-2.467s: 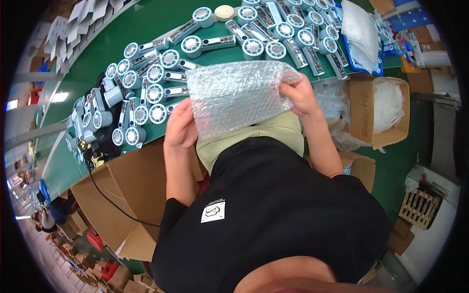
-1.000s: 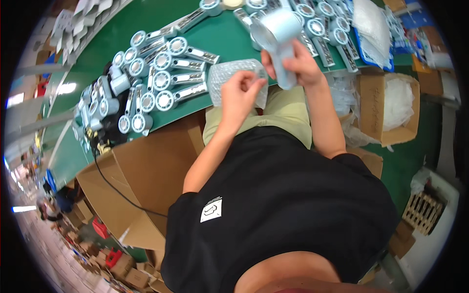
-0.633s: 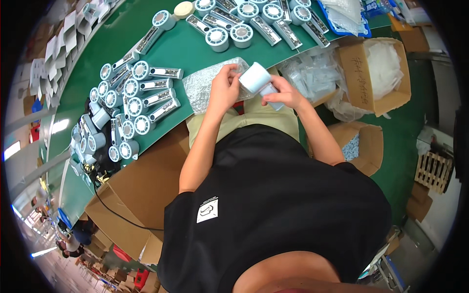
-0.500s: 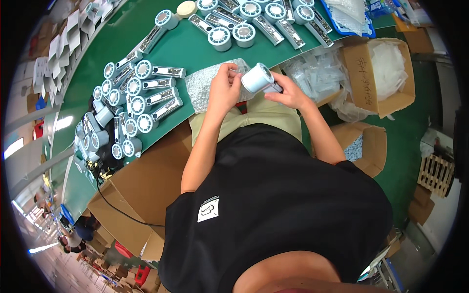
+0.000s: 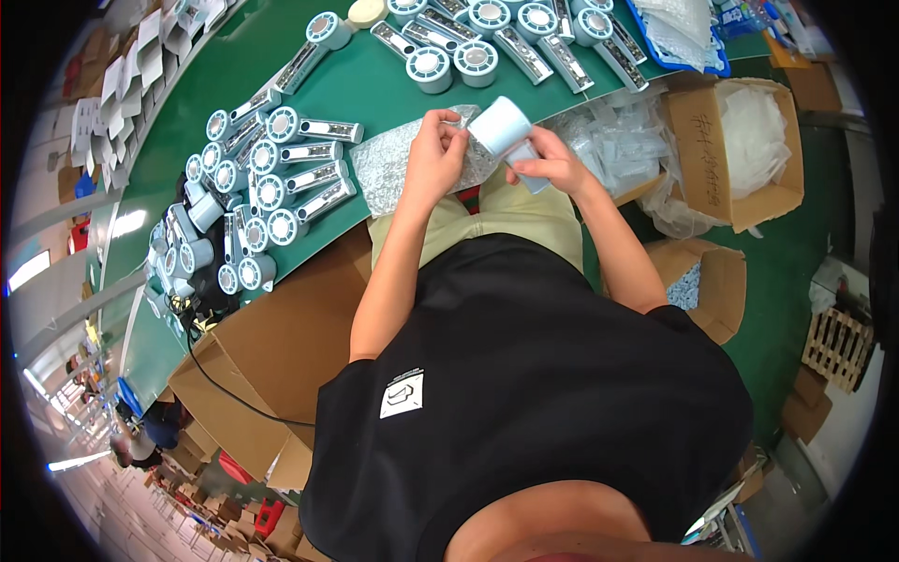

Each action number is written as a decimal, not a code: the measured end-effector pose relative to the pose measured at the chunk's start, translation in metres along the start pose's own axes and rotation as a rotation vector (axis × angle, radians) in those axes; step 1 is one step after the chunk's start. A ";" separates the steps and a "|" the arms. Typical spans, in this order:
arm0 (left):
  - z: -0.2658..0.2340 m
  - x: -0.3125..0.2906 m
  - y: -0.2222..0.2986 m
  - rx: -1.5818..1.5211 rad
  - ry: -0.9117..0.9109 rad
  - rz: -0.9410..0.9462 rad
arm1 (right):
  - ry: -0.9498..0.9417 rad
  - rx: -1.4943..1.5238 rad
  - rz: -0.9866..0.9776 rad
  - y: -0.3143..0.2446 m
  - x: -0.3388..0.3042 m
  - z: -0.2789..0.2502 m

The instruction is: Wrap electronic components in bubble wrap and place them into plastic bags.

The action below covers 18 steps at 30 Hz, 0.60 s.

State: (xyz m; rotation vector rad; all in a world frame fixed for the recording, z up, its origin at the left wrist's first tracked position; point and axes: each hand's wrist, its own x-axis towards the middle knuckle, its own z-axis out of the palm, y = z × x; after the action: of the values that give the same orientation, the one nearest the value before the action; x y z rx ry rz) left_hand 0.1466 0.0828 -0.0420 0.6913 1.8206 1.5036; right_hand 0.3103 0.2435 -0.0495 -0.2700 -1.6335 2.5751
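Observation:
My right hand [image 5: 554, 169] is wrapped round the handle of a pale blue handheld device [image 5: 500, 126] with a drum-shaped head. The device hangs in the air at the table's near edge, its smooth side turned up. My left hand [image 5: 437, 153] is beside the head, thumb and fingers drawn together in a pinch. Whatever it may hold is too small to make out. Under that hand lies a sheet of bubble wrap [image 5: 379, 173] on the green table [image 5: 393, 84]. Several similar devices [image 5: 284, 124] rest to the left, many with their handles' inner parts exposed.
More devices [image 5: 478, 61] lie at the far side near a cream round disc [image 5: 367, 12]. A blue tray [image 5: 719, 67] holds clear packaging. To the right stand cardboard boxes [image 5: 693, 150] with plastic bags. Below the table's left edge is a large open carton [image 5: 272, 347] with a black cable [image 5: 225, 398] across it.
My right hand has turned the device, so its ringed face no longer shows and its smooth side does. My left hand stays near the head. The whole view has shifted slightly.

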 end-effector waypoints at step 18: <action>-0.001 0.002 0.006 -0.063 -0.001 0.030 | 0.268 -0.800 -0.153 -0.007 -0.010 0.015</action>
State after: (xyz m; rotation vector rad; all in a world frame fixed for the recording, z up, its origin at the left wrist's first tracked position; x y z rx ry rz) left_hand 0.1451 0.0849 -0.0359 0.6913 1.7620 1.5724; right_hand 0.3171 0.2315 -0.0356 -0.4790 -2.3542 1.5751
